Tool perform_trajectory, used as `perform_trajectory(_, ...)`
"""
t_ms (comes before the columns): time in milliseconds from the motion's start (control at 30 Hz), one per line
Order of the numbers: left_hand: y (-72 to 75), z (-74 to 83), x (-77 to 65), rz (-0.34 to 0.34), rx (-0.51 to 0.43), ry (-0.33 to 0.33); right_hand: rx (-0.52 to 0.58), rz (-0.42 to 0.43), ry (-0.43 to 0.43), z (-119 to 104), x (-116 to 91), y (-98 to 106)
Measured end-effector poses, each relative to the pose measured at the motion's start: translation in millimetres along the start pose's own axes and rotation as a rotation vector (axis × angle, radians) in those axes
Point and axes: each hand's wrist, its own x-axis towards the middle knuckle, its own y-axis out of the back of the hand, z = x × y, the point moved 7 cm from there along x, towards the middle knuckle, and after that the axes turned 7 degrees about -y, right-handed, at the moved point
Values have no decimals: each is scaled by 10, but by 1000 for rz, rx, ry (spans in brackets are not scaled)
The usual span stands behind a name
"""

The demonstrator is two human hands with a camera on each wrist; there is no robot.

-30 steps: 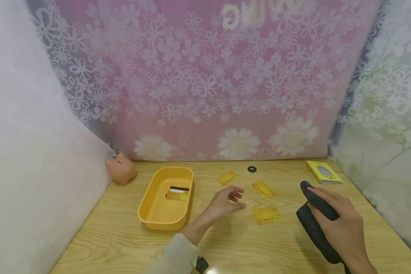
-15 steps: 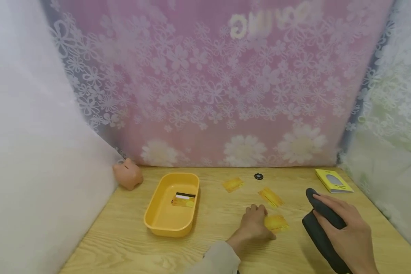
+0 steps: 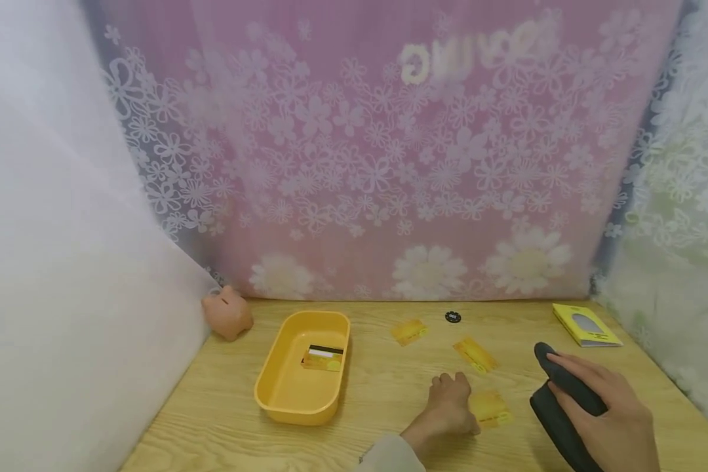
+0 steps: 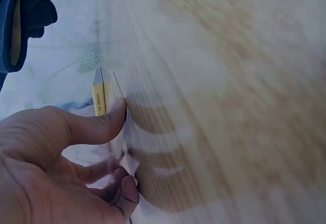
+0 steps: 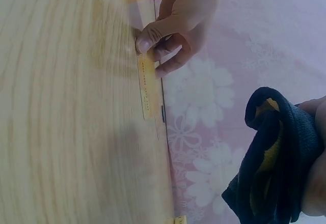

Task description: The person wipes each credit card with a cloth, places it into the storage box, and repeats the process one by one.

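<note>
My left hand (image 3: 448, 405) is low over the table, pinching the near gold bank card (image 3: 491, 409) at its left end between thumb and fingers. In the left wrist view the thumb (image 4: 104, 127) presses at the card's edge and the other fingers curl close to the tabletop. My right hand (image 3: 616, 410) grips a black handheld barcode scanner (image 3: 557, 413) above the table, to the right of that card. Two more gold cards lie flat farther back: a middle card (image 3: 474, 354) and a far card (image 3: 409, 332).
A yellow plastic tray (image 3: 265, 391) on the left has cards (image 3: 324, 359) inside, one showing a black stripe. Behind it is an orange piggy bank (image 3: 228, 314). A black chip (image 3: 453, 317) marked 100 lies at the back, and a yellow booklet (image 3: 587, 326) at the back right.
My left hand has moved right and down to the near card and taken its left end; the card now looks slightly tilted. The scanner stays in my right hand. The head view has shifted slightly.
</note>
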Motion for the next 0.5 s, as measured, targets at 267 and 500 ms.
perform_trajectory(267, -38, -50, -156, 9, -43, -91, 71, 4, 116, 32, -54, -42)
perform_trajectory(500, 133, -98, -174, 51, -229, -225, 75, 23, 126, -20, 2, -148)
